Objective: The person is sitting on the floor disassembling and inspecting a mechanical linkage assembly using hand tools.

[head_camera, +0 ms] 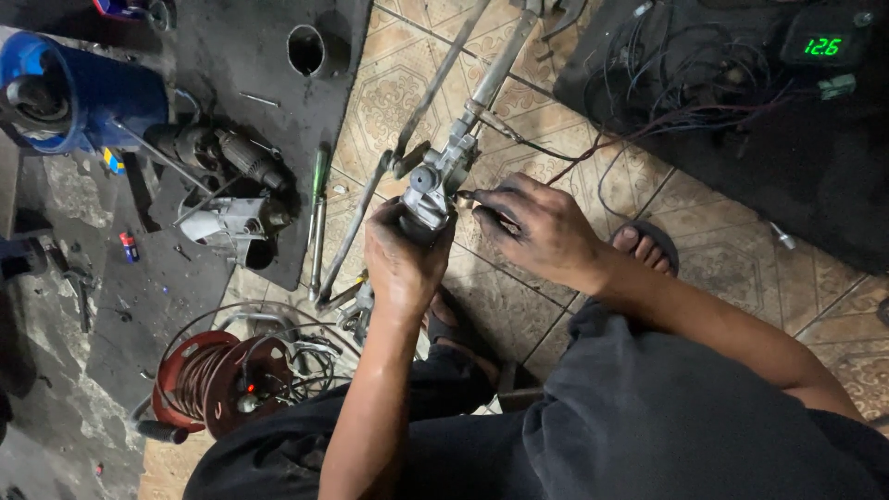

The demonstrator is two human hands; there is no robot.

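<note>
Work looks partway through, as far as one view can show: the metal assembly [435,181] at the middle of the frame remains in one piece, its long steel shaft [495,65] running off toward 12 o'clock, and loose parts lie around it on the floor. The left hand [400,264] is clenched around the lower end of the assembly's cast grey housing, steadying it upright over the tiles. The right hand [542,231], at 3 o'clock from the housing, pinches a small slim tool or fitting against its side; the tip is too small to identify. Both hands are smeared dark with grease. The housing is rough cast metal with rounded lugs, the shaft smooth and tubular. Patterned beige floor tiles [398,93] lie beneath, glossy but grimy. At 9 o'clock a dirty motor-like part [227,218] rests on a black mat, at 7 o'clock sits a red reel [218,380] wound with wire, at 10 o'clock a blue plastic bucket [79,93], and at 1 o'clock a tangle of thin wires [685,83].
</note>
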